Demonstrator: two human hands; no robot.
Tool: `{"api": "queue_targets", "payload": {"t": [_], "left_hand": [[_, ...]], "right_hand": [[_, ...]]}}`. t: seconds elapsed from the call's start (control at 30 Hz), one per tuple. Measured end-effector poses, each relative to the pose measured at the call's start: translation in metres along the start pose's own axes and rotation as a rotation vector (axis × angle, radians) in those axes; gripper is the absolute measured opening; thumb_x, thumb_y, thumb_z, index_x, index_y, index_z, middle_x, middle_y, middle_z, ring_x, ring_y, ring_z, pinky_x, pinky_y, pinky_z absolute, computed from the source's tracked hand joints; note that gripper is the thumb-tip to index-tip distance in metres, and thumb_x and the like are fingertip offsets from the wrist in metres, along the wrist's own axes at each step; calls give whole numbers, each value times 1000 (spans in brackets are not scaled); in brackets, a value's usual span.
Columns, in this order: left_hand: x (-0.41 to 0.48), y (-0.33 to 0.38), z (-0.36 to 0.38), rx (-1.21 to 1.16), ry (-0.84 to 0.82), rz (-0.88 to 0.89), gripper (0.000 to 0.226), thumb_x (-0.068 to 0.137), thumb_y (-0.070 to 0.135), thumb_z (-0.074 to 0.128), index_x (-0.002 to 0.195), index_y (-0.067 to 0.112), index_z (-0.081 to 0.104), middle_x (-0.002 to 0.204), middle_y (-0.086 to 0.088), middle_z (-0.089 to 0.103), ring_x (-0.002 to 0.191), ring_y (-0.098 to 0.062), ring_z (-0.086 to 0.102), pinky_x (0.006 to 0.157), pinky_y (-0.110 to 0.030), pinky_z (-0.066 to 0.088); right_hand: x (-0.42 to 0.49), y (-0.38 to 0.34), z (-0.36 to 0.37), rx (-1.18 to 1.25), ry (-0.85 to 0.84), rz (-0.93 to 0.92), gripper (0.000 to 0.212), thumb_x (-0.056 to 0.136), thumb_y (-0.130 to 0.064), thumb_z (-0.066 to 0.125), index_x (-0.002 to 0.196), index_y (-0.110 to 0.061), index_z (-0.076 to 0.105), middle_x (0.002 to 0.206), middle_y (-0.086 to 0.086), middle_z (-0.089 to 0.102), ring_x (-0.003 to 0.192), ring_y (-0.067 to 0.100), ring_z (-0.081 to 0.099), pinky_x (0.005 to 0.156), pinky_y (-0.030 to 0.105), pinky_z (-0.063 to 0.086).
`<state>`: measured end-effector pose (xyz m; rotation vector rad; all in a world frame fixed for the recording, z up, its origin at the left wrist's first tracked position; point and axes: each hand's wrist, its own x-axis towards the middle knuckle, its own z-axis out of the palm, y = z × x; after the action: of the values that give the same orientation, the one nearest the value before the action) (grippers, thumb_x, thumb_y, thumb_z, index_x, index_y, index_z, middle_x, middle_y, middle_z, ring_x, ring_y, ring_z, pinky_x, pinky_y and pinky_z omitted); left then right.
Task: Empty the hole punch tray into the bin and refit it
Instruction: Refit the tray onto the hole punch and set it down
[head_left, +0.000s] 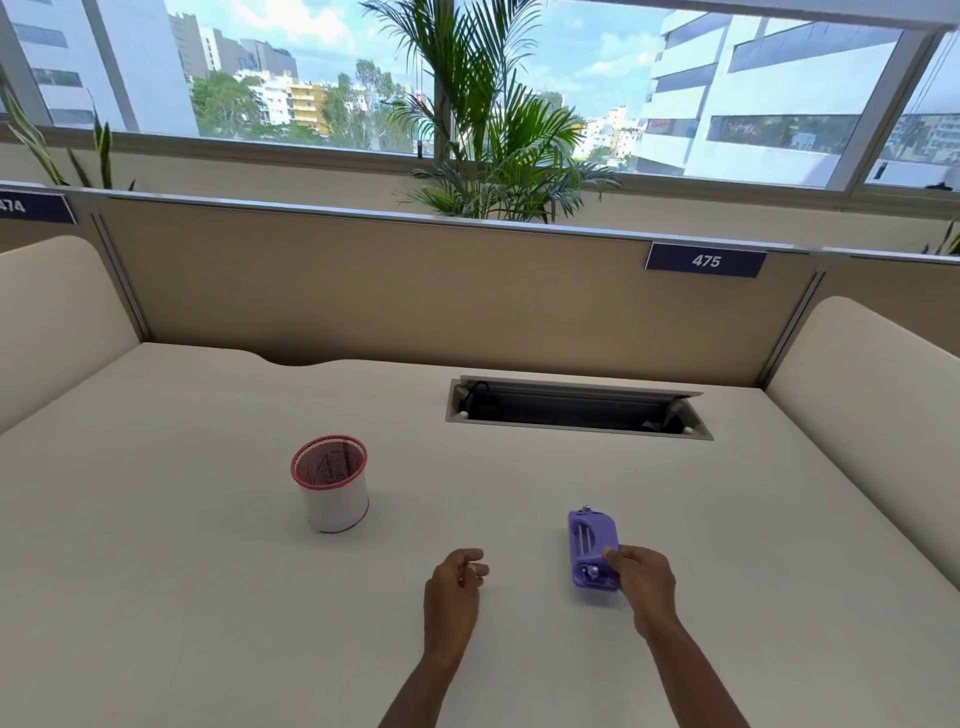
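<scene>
A purple hole punch (592, 545) lies on the cream desk (208, 571), right of centre near me. My right hand (644, 577) grips its near right corner with thumb and fingers. My left hand (457, 577) hovers a short way to the left of the punch, fingers loosely curled, holding nothing. A small round bin (332, 488) with a red mesh rim and a white wall stands upright further left and farther back. I cannot make out the punch's tray separately.
An open cable hatch (576, 408) is sunk into the desk behind the punch. A beige partition (415, 291) with a "475" label (705, 260) closes the back; padded side dividers stand left and right. A palm plant and windows lie beyond.
</scene>
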<state>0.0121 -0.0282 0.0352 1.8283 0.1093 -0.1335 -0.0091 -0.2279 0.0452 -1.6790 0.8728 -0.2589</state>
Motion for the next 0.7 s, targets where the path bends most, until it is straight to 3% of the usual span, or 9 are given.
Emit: {"api": "queue_targets", "payload": {"t": [0.03,0.13,0.27,0.37,0.5,0.63,0.67,0.7], "left_hand": [[0,-2,0,37,21,24,29,93,-3,39,108,1,64,98,-18,72,92,-28,66,85,-32,50],[-1,-6,0,140,54,73,30,92,-4,39,108,2,64,101,-14,73,97,-25,67,81,-24,46],[-3,-11,0,243,56,116,33,93,-4,37,110,5,64,107,-11,71,104,-21,65,85,-21,44],[-4,-13,-2,313,43,150,34,94,-2,36,113,7,63,113,-9,69,109,-19,62,90,-21,43],[-1,-14,-3,417,34,181,37,95,2,35,121,12,59,127,-1,63,119,-16,56,99,-23,40],[5,-16,-4,560,42,231,38,98,10,32,129,19,51,137,5,53,129,-9,46,103,-20,35],[7,-16,-5,600,51,241,39,98,12,31,132,21,48,140,6,50,132,-8,42,105,-20,34],[10,-16,-5,666,52,259,40,99,15,30,135,22,44,144,5,45,136,-8,36,107,-21,32]], "right_hand": [[5,1,-5,-30,28,8,23,84,-2,59,70,16,59,72,15,48,72,25,41,64,30,30],[17,8,-17,-74,86,48,29,84,-2,60,80,26,56,71,15,47,71,24,40,66,29,28],[20,10,-23,-97,94,59,20,83,-1,61,68,13,60,73,17,50,71,25,42,67,30,29],[21,11,-25,-95,99,74,21,82,0,61,74,19,61,73,19,50,71,25,43,67,31,30],[18,10,-25,-95,108,84,29,83,-1,60,91,27,58,87,43,59,73,25,44,68,31,31],[17,5,-26,-146,71,49,22,86,1,55,80,20,63,74,18,55,77,29,49,70,33,34],[14,3,-24,-190,85,9,18,87,1,53,83,13,65,80,19,59,85,33,54,74,35,37],[10,3,-19,-251,117,-51,19,88,0,51,98,9,64,96,22,63,98,37,56,82,37,41]]}}
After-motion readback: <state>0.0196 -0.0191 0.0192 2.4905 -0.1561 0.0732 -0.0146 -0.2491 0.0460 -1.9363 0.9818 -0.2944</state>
